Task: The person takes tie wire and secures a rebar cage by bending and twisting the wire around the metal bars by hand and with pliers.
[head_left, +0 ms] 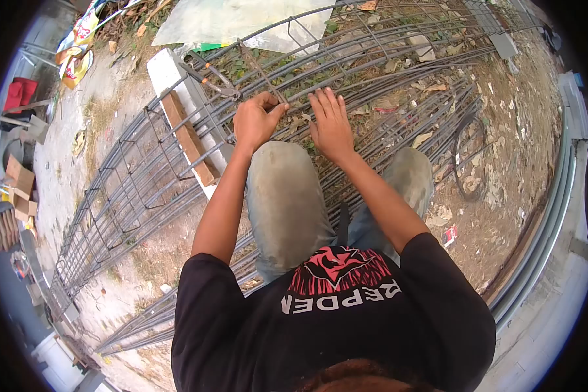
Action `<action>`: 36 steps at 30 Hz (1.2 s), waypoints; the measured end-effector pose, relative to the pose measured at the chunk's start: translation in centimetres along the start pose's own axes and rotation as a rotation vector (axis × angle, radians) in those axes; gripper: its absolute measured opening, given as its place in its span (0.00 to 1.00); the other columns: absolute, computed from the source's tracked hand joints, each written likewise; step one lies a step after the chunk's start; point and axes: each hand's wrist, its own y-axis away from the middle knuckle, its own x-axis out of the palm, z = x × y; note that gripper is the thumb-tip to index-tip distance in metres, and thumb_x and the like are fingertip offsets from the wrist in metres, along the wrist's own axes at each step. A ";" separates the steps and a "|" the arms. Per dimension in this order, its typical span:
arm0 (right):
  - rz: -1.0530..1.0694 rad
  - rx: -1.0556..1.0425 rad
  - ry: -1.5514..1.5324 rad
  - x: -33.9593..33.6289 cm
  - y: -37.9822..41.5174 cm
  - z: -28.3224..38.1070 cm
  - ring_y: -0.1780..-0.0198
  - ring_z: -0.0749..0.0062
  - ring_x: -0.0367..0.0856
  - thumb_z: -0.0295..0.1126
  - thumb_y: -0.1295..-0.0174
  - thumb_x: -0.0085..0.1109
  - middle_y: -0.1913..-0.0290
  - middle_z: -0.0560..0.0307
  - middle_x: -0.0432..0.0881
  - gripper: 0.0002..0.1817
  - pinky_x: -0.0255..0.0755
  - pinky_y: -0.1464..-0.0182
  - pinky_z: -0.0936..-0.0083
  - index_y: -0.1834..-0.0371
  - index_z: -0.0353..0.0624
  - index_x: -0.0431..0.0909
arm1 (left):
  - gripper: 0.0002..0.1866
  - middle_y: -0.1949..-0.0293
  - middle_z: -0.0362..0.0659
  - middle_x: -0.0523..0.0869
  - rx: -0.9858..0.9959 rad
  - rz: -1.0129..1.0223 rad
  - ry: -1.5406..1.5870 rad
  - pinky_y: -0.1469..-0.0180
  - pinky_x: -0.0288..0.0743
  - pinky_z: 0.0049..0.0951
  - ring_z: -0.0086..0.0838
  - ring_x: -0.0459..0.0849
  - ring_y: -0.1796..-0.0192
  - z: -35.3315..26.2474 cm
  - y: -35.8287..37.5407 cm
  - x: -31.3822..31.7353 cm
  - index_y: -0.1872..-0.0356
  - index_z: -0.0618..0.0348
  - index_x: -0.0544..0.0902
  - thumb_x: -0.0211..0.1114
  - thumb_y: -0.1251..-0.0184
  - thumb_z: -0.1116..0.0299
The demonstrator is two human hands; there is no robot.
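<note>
Fingers on the left hand (258,121) are curled in tight, thumb and forefinger pinching a thin tie wire (272,91) right where it meets the rebar cage (176,157). Over on the right hand (331,125), they're straight and a little spread, palm down, pressing flat on the long bars just beside the left hand. Both hands sit near each other on the top of the cage, out in front of the person's bent knees.

That cage is a long run of parallel steel bars with square stirrups looped around them, lying on its side across the dirt from lower left up toward upper right. Part of it rests over a white concrete block (170,78) with a wooden plank (189,138) lying along it.

Just past the left hand there's a pair of pincers (212,77) resting on the bars, handles pointing up-left, not touched by either hand. Pretty sure that's what it is, but it's small and the lens warps it, so don't quote me.

More loose bars (431,98) lie on the ground to the right, with dry leaves scattered between them, and a coil of dark wire (470,157) sits on the dirt near the right knee.
</note>
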 end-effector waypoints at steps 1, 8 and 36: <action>0.009 -0.041 0.092 0.3 0.1 -0.1 0.28 0.48 0.74 0.32 0.30 0.59 0.33 0.46 0.79 0.22 0.64 0.22 0.51 0.34 0.40 0.77 | 0.15 0.65 0.47 0.94 -0.005 0.003 0.000 0.58 0.82 0.35 0.35 0.93 0.64 0.0 0.0 0.0 0.63 0.59 0.90 0.78 0.38 0.57; 0.300 0.470 -0.697 -0.8 4.1 3.8 0.59 0.41 0.87 0.36 0.25 0.57 0.66 0.40 0.86 0.12 0.77 0.57 0.52 0.53 0.40 0.86 | 0.15 0.66 0.49 0.94 0.036 0.039 0.023 0.61 0.82 0.35 0.36 0.93 0.66 0.5 -0.3 0.0 0.65 0.59 0.89 0.79 0.38 0.57; 0.241 0.650 -1.016 -1.5 -1.1 5.4 0.72 0.63 0.79 0.33 0.24 0.54 0.73 0.53 0.81 0.12 0.71 0.64 0.63 0.59 0.37 0.84 | 0.19 0.60 0.46 0.94 -0.018 0.224 0.428 0.60 0.82 0.33 0.30 0.93 0.60 3.4 -2.1 0.7 0.56 0.64 0.89 0.67 0.23 0.54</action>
